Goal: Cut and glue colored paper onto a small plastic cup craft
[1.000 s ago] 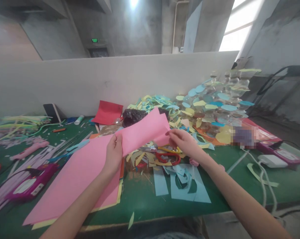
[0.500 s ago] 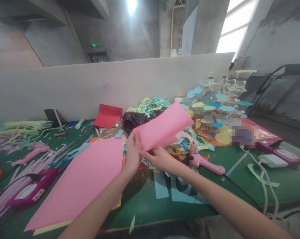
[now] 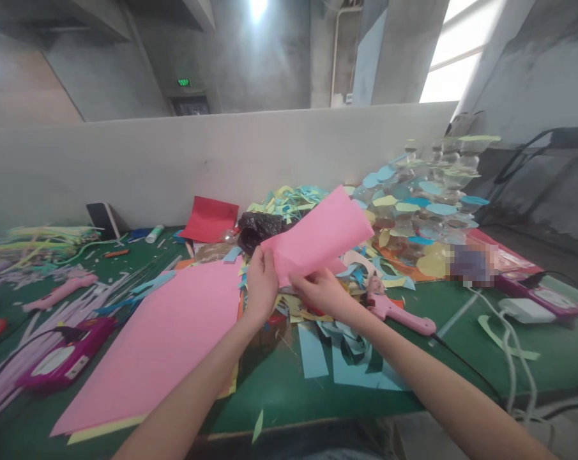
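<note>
Pink paper sheet [image 3: 323, 233] — folded over, held aloft, slanting up rightward

1. A ceiling lamp [image 3: 258, 7] glares white at top centre, its halo washing the concrete wall [image 3: 264, 70].
2. The window [image 3: 450, 67], upper right, is blown out.
3. The pink paper [image 3: 322, 239] is softly lit.
4. Fine detail smears among the paper scraps [image 3: 289, 201]; the outer edges look stretched.
5. Pixelation masks a patch at right.

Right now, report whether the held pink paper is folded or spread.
Folded, apparently: the pink paper shows a second layer under its lower edge.
</note>
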The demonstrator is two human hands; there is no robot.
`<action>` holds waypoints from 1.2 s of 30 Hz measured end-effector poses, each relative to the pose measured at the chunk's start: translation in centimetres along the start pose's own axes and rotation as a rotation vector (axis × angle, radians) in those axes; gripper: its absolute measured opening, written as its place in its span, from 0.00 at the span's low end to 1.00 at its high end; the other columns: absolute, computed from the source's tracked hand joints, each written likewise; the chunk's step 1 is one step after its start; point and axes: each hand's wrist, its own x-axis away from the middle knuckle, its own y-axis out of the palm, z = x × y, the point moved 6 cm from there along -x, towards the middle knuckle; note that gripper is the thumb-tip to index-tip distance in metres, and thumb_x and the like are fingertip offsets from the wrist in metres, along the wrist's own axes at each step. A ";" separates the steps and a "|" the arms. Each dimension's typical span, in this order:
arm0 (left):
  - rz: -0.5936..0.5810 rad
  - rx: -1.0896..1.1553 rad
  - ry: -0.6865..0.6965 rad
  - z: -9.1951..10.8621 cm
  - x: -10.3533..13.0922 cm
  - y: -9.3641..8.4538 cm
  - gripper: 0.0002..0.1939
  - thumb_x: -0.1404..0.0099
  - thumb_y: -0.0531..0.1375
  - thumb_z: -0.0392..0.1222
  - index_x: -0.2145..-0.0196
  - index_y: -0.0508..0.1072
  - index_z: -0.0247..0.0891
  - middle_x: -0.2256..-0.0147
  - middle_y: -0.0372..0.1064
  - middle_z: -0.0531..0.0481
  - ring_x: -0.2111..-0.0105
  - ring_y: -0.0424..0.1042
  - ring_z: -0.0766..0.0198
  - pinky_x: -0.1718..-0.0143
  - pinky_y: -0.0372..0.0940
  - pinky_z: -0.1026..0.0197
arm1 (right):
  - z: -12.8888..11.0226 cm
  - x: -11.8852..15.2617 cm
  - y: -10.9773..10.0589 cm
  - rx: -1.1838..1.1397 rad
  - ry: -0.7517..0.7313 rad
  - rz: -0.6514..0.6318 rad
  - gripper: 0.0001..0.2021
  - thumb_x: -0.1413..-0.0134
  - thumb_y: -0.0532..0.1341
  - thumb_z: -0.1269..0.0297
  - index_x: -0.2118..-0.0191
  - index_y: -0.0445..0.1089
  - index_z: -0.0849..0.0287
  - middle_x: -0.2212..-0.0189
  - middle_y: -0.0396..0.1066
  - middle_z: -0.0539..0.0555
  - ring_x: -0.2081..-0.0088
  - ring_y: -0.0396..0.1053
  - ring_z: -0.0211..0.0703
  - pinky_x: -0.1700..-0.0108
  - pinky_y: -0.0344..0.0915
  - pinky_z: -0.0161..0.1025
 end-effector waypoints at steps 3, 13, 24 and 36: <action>0.059 -0.046 -0.004 -1.1 -0.8 -1.1 0.15 0.29 0.50 0.47 0.72 0.62 0.40 0.75 0.57 0.55 0.72 0.58 0.63 0.69 0.53 0.63 | 0.4 -0.3 -2.1 -0.061 0.071 0.120 0.21 0.47 0.57 0.49 0.82 0.57 0.56 0.89 0.50 0.43 0.84 0.47 0.31 0.81 0.44 0.34; 0.123 -0.170 0.001 -1.2 -1.8 -2.6 0.14 0.29 0.48 0.47 0.68 0.66 0.40 0.73 0.63 0.53 0.71 0.62 0.61 0.67 0.55 0.62 | 0.7 -1.1 -6.8 -0.385 -0.004 0.394 0.16 0.50 0.60 0.55 0.81 0.58 0.57 0.91 0.47 0.40 0.87 0.44 0.28 0.83 0.42 0.30; 0.129 -0.263 0.019 -2.7 -2.3 -3.7 0.12 0.29 0.49 0.46 0.67 0.66 0.40 0.72 0.64 0.52 0.70 0.63 0.60 0.67 0.55 0.61 | 1.5 -0.5 -10.9 -0.168 -0.131 0.724 0.10 0.44 0.55 0.57 0.72 0.63 0.56 0.80 0.59 0.46 0.80 0.55 0.35 0.79 0.55 0.33; 0.012 -0.002 0.006 0.6 0.4 -1.5 0.13 0.29 0.49 0.46 0.73 0.59 0.41 0.75 0.55 0.56 0.72 0.58 0.64 0.68 0.55 0.63 | -2.8 2.8 2.0 1.155 -0.924 0.217 0.28 0.38 0.54 0.66 0.33 0.53 0.62 0.34 0.57 0.56 0.33 0.50 0.50 0.30 0.41 0.57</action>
